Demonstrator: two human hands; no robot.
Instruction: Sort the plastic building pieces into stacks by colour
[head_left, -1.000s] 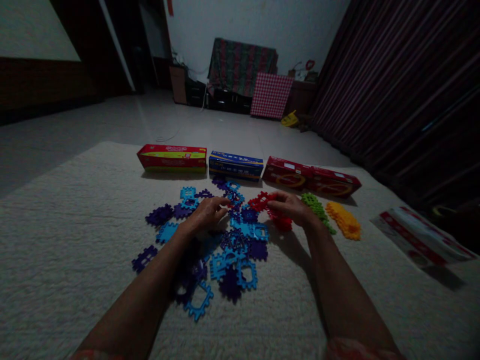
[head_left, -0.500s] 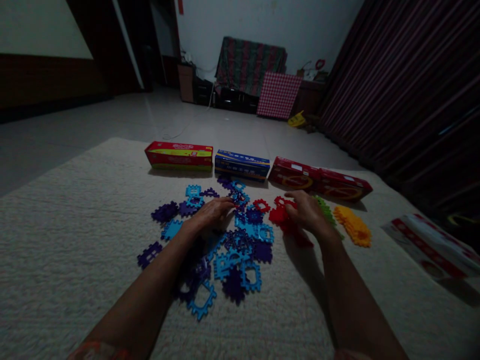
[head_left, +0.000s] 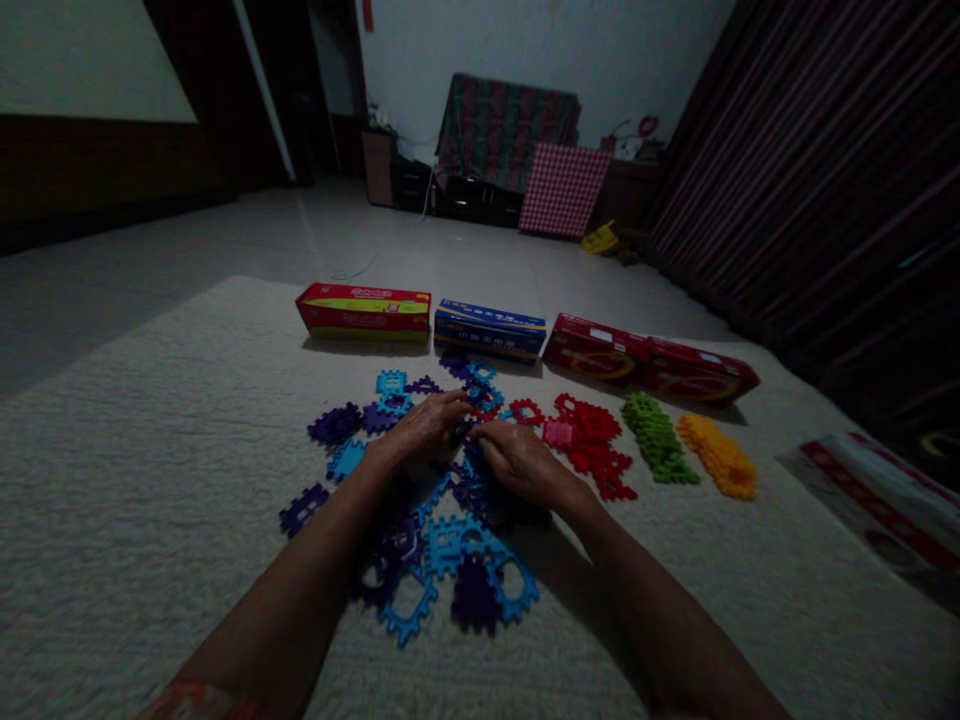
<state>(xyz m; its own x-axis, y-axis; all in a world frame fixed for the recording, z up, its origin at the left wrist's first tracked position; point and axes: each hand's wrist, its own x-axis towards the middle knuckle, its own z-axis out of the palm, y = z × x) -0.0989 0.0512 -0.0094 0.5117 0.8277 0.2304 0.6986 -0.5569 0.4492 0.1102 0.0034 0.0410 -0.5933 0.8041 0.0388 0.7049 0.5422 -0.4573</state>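
A loose pile of purple and light-blue toothed plastic building pieces (head_left: 450, 543) lies on the mat in front of me. My left hand (head_left: 426, 428) rests over its upper middle, thumb and forefinger a little apart, palm side hidden. Close beside it, my right hand (head_left: 521, 462) reaches into the same pile with curled fingers; whatever is under them is hidden. A red piece (head_left: 484, 412) shows just beyond the fingertips of both hands, and another red ring-like piece (head_left: 526, 411) lies further right. A heap of red pieces (head_left: 596, 435) sits right of my right hand, with a pinkish-red square (head_left: 558, 433) at its left edge.
Green pieces (head_left: 654, 440) and yellow pieces (head_left: 718, 455) lie in separate heaps to the right. Behind stand a red-yellow box (head_left: 366, 313), a blue box (head_left: 490, 332) and two dark red boxes (head_left: 596, 350). A white-red package (head_left: 877, 490) lies far right on the cream mat (head_left: 187, 400).
My right hand has moved left from the red heap into the blue and purple pile. The pinkish-red square now shows at the heap's edge. My left hand stays in about the same place.
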